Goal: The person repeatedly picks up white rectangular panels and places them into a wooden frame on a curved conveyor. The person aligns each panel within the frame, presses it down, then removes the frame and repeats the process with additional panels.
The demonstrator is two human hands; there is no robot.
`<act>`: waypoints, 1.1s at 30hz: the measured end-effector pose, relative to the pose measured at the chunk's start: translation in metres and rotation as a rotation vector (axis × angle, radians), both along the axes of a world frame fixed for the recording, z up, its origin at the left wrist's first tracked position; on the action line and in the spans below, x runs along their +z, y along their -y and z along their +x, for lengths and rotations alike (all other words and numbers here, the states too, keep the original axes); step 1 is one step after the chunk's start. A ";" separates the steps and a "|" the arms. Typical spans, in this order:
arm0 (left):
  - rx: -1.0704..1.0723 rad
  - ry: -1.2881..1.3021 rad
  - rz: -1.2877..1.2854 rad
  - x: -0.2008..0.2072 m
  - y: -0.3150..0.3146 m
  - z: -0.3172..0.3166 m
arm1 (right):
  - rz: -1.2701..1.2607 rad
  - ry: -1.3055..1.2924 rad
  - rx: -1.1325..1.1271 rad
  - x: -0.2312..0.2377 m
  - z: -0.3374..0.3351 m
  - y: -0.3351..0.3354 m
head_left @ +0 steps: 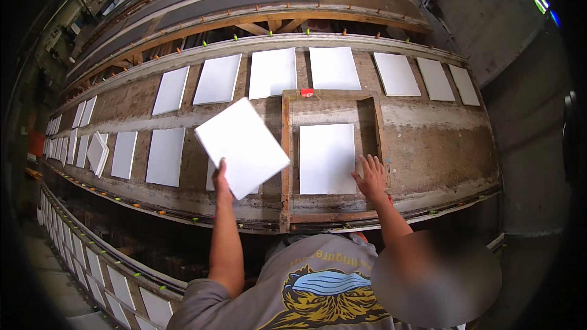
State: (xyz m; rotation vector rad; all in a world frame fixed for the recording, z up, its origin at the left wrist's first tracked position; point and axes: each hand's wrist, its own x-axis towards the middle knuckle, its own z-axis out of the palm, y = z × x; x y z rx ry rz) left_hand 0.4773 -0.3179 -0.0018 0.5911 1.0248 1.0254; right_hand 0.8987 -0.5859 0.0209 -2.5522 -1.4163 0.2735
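Note:
My left hand point(223, 181) grips the lower left edge of a stack of white sheets point(243, 143), held tilted above the long table, with the thumb on top. Beneath it another white sheet point(210, 177) is mostly hidden. A wooden frame point(285, 165) lies on the table just right of the stack. Inside the frame a single white sheet point(327, 160) rests flat. My right hand point(371, 177) is open with spread fingers beside that sheet's lower right edge, close to the frame's right side. Whether its fingertips touch the sheet I cannot tell.
White sheets point(273, 73) lie in two rows along the long brown table point(440, 146). A small slanted pile point(98, 154) sits at the left. A red tag point(307, 93) is on the frame's far edge. More long tables point(238, 9) stand beyond; another with sheets point(119, 284) is at lower left.

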 end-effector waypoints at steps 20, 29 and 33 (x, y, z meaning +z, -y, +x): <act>-0.397 -1.360 0.774 0.032 0.104 0.163 | -0.038 0.044 0.525 -0.008 -0.022 -0.102; -0.970 -1.727 1.078 0.004 0.156 0.186 | -0.037 0.034 0.669 -0.034 -0.026 -0.150; -0.966 -1.716 1.037 0.008 0.158 0.194 | -0.036 0.026 0.660 -0.031 -0.017 -0.174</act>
